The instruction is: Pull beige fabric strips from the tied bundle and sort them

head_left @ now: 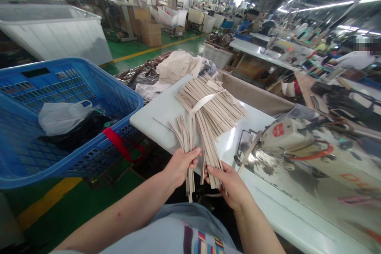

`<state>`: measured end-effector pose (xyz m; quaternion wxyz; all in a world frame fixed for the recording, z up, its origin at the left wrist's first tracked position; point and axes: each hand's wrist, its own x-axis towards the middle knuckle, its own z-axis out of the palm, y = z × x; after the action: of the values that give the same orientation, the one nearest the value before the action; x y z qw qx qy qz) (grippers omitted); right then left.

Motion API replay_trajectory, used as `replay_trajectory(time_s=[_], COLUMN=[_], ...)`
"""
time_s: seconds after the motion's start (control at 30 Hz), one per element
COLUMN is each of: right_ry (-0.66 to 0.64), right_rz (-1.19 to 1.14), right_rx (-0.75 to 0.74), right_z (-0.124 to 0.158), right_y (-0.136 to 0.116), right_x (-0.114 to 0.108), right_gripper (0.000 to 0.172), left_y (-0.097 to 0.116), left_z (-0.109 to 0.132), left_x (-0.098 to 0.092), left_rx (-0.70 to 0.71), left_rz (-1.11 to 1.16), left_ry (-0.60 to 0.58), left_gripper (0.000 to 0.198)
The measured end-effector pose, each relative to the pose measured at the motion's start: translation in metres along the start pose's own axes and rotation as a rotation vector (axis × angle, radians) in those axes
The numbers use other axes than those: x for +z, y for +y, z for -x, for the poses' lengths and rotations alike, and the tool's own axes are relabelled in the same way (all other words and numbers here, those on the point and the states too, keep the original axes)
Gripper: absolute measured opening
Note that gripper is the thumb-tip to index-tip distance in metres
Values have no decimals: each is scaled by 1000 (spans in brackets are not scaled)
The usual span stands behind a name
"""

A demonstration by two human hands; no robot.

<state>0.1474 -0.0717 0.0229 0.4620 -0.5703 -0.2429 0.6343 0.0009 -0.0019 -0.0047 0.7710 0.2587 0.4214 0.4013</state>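
Observation:
Between the fingers of my left hand (181,165) is a small bunch of beige fabric strips (185,137), its lower ends hanging below the fist. My right hand (228,180) is closed around a second bunch of beige strips (208,143), which slants up toward the pile. Both bunches are over the near edge of the white sewing table (154,121). Just beyond them lies a wide pile of similar beige strips (214,105), with a paler band (205,101) across it. My right fingers partly hide the strips they grip.
A sewing machine (297,139) stands on the table at the right. To the left is a blue plastic basket (119,103) holding a white bag (64,117) and black plastic. Beige fabric pieces (178,65) are heaped behind the table. Other people work farther back.

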Motion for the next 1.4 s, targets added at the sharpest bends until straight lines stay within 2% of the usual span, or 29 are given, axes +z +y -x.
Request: replay_trajectory(time_s=[0.2, 0.37, 0.43, 0.63, 0.8, 1.0, 1.23, 1.4], right_ry=[34, 87, 103, 111, 114, 71, 57, 19], right_rz=[24, 80, 103, 105, 87, 159, 120, 146], right_rx=[-14, -53, -63, -6, -22, -14, 69, 63], right_z=[1, 0, -1, -6, -9, -8, -7, -3], right_y=[3, 3, 3, 5, 6, 4, 6, 10], right_x=[2, -3, -6, -10, -12, -10, 0, 6], right_gripper=[44, 38, 38, 36, 31, 27, 34, 35], left_y=[-7, 4, 9, 9, 11, 13, -2, -7], left_z=[1, -8, -12, -26, -33, -15, 6, 17], left_x=[1, 1, 2, 7, 8, 11, -3, -16], left_rx=[76, 84, 96, 154, 239, 14, 73, 34], left_rz=[-117, -307, -351, -460, -759, -737, -795, -817], left_ry=[-45, 88, 108, 59, 59, 17, -24, -24], left_gripper=[46, 40, 41, 20, 20, 22, 16, 17])
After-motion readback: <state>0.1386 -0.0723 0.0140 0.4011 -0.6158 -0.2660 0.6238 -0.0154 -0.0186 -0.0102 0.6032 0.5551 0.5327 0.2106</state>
